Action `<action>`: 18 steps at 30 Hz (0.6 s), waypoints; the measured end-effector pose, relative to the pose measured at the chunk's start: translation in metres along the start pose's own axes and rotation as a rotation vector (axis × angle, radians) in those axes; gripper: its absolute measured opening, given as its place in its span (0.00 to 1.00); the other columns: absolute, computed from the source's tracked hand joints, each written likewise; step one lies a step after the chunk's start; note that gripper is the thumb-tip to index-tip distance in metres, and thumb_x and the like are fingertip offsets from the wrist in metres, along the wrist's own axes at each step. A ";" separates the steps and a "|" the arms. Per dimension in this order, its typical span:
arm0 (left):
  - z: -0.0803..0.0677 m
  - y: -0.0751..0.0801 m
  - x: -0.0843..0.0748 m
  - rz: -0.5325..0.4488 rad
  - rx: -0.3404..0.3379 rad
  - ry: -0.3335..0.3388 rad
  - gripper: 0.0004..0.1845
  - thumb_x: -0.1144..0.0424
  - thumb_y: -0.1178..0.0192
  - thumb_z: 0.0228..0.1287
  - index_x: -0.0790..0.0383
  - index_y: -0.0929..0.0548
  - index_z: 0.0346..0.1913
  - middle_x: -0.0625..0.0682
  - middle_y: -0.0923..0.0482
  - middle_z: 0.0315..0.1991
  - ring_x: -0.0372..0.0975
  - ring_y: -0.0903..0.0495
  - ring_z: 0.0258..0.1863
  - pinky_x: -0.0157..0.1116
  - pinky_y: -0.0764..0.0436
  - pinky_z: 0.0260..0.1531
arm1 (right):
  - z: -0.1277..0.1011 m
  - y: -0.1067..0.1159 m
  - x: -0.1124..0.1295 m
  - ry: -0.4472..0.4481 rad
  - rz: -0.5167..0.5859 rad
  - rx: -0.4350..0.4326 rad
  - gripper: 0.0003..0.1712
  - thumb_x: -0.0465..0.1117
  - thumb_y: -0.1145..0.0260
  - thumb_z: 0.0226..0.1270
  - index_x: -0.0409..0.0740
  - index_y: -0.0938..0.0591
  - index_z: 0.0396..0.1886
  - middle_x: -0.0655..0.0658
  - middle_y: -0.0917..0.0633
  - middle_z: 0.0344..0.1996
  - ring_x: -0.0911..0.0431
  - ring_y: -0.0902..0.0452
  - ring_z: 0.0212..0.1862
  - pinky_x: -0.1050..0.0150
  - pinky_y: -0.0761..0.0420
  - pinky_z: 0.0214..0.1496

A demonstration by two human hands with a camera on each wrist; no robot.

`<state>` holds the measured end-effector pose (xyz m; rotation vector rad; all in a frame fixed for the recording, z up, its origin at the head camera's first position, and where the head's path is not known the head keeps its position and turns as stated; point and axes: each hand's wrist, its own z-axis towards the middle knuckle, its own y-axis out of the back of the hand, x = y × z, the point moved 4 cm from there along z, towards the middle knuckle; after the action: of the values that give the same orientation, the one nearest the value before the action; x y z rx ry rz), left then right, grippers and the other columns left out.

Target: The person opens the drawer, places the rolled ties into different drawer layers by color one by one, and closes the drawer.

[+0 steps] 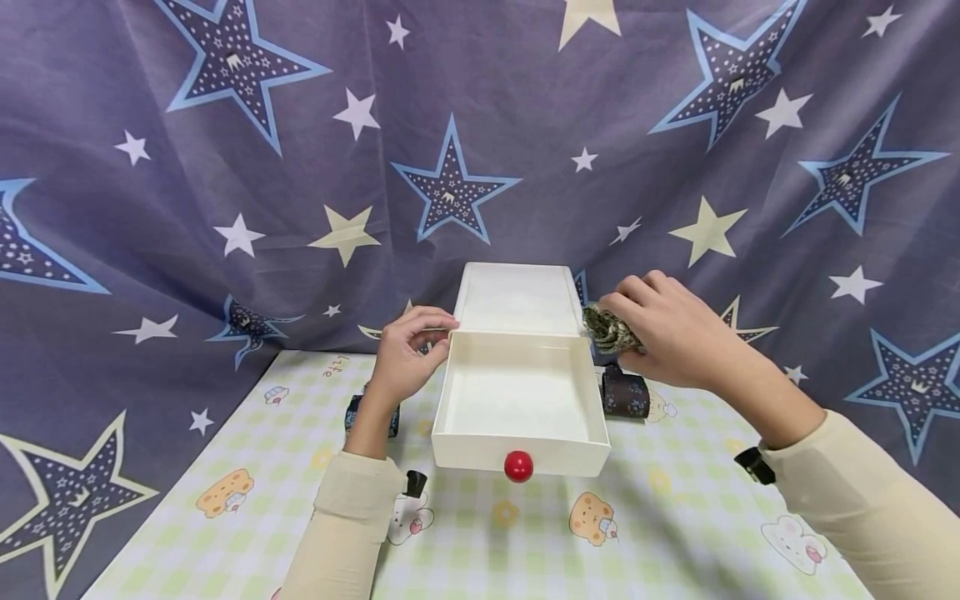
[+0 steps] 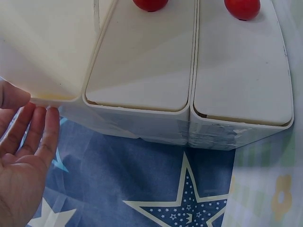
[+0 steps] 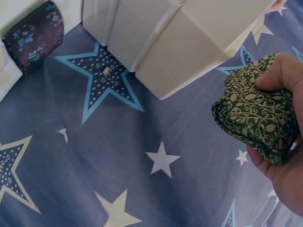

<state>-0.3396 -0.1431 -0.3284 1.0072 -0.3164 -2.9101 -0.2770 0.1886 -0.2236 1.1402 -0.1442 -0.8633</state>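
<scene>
Presently, a rolled green patterned cloth (image 1: 609, 330) is clamped in the right hand (image 1: 671, 333) at the open white drawer's (image 1: 521, 400) back right corner; its left rim is touched by the left hand (image 1: 408, 354), fingers relaxed.

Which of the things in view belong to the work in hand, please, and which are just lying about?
In use:
open white drawer, steadied by the left hand
green patterned cloth roll, gripped by the right hand

Lying about:
dark roll right of the drawer
dark roll by the left wrist
</scene>
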 end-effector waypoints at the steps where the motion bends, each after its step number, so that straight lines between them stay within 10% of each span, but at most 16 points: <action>1: 0.000 0.000 0.000 0.002 0.000 0.002 0.13 0.82 0.37 0.62 0.71 0.12 0.47 0.60 0.19 0.50 0.47 0.18 0.50 0.48 0.12 0.50 | 0.001 0.000 0.002 -0.001 0.001 0.001 0.35 0.40 0.20 0.45 0.44 0.19 0.57 0.43 0.20 0.45 0.44 0.30 0.41 0.51 0.26 0.42; 18: 0.000 0.000 -0.001 -0.004 0.005 -0.006 0.13 0.82 0.38 0.62 0.70 0.12 0.47 0.59 0.19 0.50 0.48 0.18 0.50 0.38 0.13 0.51 | 0.018 -0.002 0.036 0.100 0.042 -0.101 0.36 0.37 0.23 0.42 0.40 0.21 0.56 0.42 0.20 0.45 0.43 0.30 0.42 0.49 0.24 0.44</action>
<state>-0.3387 -0.1428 -0.3278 1.0007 -0.3221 -2.9185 -0.2626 0.1512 -0.2289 1.0794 -0.0418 -0.7663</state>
